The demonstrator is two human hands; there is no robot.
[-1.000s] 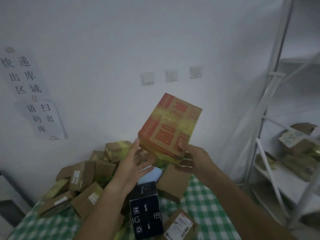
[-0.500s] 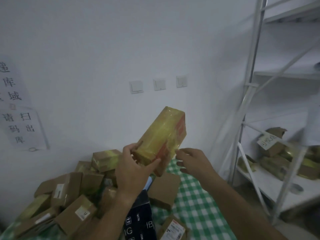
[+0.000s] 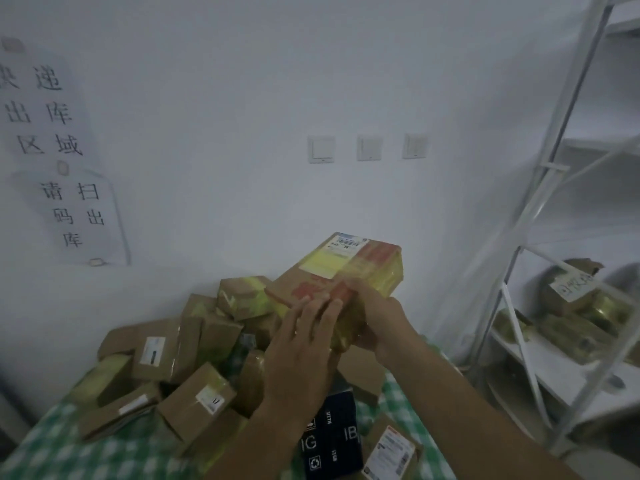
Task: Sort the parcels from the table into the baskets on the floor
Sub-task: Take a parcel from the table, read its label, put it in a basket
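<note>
Head view: both hands hold one parcel (image 3: 341, 271) up over the table (image 3: 86, 452), at centre frame. It is a flat cardboard box wrapped in glossy yellow tape, with red print and a white label with a barcode on its upper face. The right hand (image 3: 379, 318) grips its near end from the 3 o'clock side, fingers curled round the edge. The left hand (image 3: 298, 355) lies against the near face with fingers straight and close together, pressing rather than curling.

Below, from 6 to 9 o'clock, plain brown cardboard boxes (image 3: 166, 358) lie heaped on a green-and-white checked cloth, some taped yellow, several with white labels. A black box (image 3: 332, 438) with white lettering sits at 6 o'clock, partly behind the left forearm. A white metal rack (image 3: 540, 237) stands at 3 o'clock with taped parcels on its shelf. Three white switches (image 3: 369, 147) are on the wall at 12 o'clock, and paper signs (image 3: 59, 150) at 9 to 10 o'clock.

Half a second ago the left hand gripped the parcel alone, yellow side up, and the right hand was off it; now the label face is up and the right hand has hold.
</note>
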